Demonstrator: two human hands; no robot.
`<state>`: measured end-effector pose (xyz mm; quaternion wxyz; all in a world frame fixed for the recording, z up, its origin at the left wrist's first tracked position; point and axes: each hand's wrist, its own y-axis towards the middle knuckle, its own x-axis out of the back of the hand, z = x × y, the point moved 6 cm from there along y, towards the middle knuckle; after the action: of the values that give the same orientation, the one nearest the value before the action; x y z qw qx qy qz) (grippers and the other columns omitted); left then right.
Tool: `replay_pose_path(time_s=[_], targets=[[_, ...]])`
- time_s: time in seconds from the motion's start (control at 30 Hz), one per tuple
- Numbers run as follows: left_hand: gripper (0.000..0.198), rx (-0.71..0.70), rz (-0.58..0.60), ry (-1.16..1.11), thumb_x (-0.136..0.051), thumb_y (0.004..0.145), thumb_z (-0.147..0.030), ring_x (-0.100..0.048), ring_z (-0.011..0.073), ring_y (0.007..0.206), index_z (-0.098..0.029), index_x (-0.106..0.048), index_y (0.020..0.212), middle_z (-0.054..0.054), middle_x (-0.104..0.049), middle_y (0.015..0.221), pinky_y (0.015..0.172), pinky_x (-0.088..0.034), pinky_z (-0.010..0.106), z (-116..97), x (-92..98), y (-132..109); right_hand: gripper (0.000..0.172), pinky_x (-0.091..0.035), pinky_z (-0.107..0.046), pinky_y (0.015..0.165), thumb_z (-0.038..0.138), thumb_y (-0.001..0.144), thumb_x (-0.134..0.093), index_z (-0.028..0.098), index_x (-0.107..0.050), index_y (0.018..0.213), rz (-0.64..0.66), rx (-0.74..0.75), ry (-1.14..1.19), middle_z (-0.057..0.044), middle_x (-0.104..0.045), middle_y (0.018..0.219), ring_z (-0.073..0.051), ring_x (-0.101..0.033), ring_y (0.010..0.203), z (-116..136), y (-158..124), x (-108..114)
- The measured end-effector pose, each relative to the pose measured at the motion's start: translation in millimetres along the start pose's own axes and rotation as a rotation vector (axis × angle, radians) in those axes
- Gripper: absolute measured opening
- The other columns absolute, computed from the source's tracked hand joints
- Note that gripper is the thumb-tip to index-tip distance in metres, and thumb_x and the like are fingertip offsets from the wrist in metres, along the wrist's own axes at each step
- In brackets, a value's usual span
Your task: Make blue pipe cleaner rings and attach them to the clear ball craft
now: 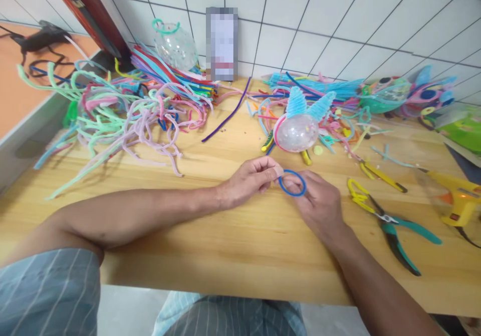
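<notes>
So in the head view it's all about the blue pipe-cleaner ring (295, 195), which sits right between the two hands, just in front of the person on the wooden table (210, 246) side of things. It's off the left hand's (259, 178) fingertips, on their right, and it overlaps the front of the right hand (319, 196), so both are about equally near. No real long axis, it's pretty much a round loop with its open face toward the camera. Left thumb and index look pinched together on its upper left edge; the right fingers are curled in behind it and show through the loop, but I can't tell if they're actually clamped on it. Pose-wise, the left forearm lies nearly sideways across the table with the elbow stuck out, while the right one slants up from the lower right, knuckles outward. Just past the hands there's a clear ball with fuzzy blue ears (296, 134), and the teal-handled pliers (388, 219) lie well to the right of the right hand
</notes>
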<state>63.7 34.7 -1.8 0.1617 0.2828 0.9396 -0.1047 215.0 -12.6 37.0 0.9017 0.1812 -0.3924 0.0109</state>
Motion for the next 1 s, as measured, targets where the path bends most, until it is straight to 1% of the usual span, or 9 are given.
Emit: replay_pose_path(time_s=[0.1,0.27,0.4,0.5,0.57,0.6,0.67,0.83,1.0], targets=[[0.047,0.009,-0.026,-0.034,-0.081,0.077,-0.058,-0.04,0.0046,0.052,-0.016,-0.061,0.085,-0.006,-0.054,0.068,0.05,-0.029,0.023,1,1.6,1,0.021,-0.05,-0.034,0.07,0.037,0.096,-0.066,0.026,-0.073,0.079,-0.113,-0.049,0.051,-0.002,-0.072,0.076,-0.019,-0.064,0.07,-4,3,13],[0.044,0.008,-0.036,-0.058,-0.081,0.077,-0.054,-0.04,0.0043,0.051,-0.017,-0.06,0.085,-0.006,-0.055,0.068,0.048,-0.027,0.022,3,2.4,2,0.017,-0.053,-0.038,0.079,0.037,0.095,-0.066,0.028,-0.079,0.095,-0.324,-0.293,0.116,-0.002,-0.078,0.087,-0.022,-0.068,0.078,-34,7,34],[0.043,-0.009,-0.033,-0.032,-0.079,0.076,-0.053,-0.041,0.0044,0.052,-0.016,-0.06,0.084,-0.006,-0.055,0.069,0.049,-0.029,0.022,4,2.7,3,0.02,-0.053,-0.038,0.075,0.035,0.094,-0.063,0.025,-0.076,0.083,-0.453,-0.335,0.131,-0.002,-0.073,0.077,-0.022,-0.066,0.073,-37,6,65],[0.042,-0.021,-0.04,-0.01,-0.078,0.077,-0.054,-0.042,0.0049,0.052,-0.016,-0.061,0.085,-0.006,-0.055,0.069,0.05,-0.03,0.023,4,3.2,3,0.026,-0.051,-0.04,0.078,0.031,0.095,-0.057,0.025,-0.072,0.075,-0.45,-0.322,-0.09,-0.005,-0.07,0.072,-0.024,-0.066,0.074,-32,5,97],[0.041,-0.026,-0.043,0.002,-0.077,0.078,-0.053,-0.041,0.0052,0.052,-0.016,-0.06,0.084,-0.006,-0.054,0.068,0.05,-0.031,0.022,4,3.3,3,0.018,-0.049,-0.045,0.085,0.033,0.092,-0.061,0.024,-0.076,0.093,-0.356,-0.305,-0.379,-0.01,-0.075,0.089,-0.028,-0.068,0.085,-32,4,110],[0.04,-0.026,-0.042,0.009,-0.076,0.078,-0.053,-0.041,0.0052,0.052,-0.017,-0.06,0.083,-0.006,-0.054,0.067,0.05,-0.031,0.022,4,3.1,3,0.022,-0.049,-0.047,0.087,0.032,0.09,-0.062,0.023,-0.076,0.106,-0.323,-0.283,-0.501,-0.013,-0.076,0.098,-0.03,-0.068,0.09,-33,3,113],[0.038,-0.027,-0.039,0.021,-0.074,0.079,-0.051,-0.04,0.0055,0.052,-0.017,-0.06,0.082,-0.007,-0.052,0.065,0.051,-0.031,0.022,3,2.4,2,0.035,-0.052,-0.047,0.084,0.03,0.087,-0.063,0.021,-0.073,0.119,-0.243,-0.235,-0.603,-0.014,-0.076,0.104,-0.031,-0.07,0.09,-38,0,108],[0.033,-0.024,-0.027,0.052,-0.069,0.082,-0.048,-0.039,0.0063,0.052,-0.017,-0.059,0.082,-0.007,-0.049,0.061,0.051,-0.03,0.022,2,-0.2,0,0.024,-0.057,-0.038,0.072,0.037,0.093,-0.062,0.022,-0.075,0.107,0.079,-0.087,-0.425,-0.008,-0.076,0.09,-0.023,-0.071,0.075,-47,-5,49],[0.026,-0.033,-0.013,0.056,-0.064,0.085,-0.042,-0.039,0.0063,0.052,-0.017,-0.058,0.082,-0.007,-0.05,0.063,0.051,-0.029,0.023,2,-2.4,0,0.019,-0.057,-0.038,0.078,0.029,0.096,-0.057,0.023,-0.074,0.101,0.1,0.025,-0.408,-0.01,-0.077,0.097,-0.024,-0.072,0.086,-51,-1,17]])
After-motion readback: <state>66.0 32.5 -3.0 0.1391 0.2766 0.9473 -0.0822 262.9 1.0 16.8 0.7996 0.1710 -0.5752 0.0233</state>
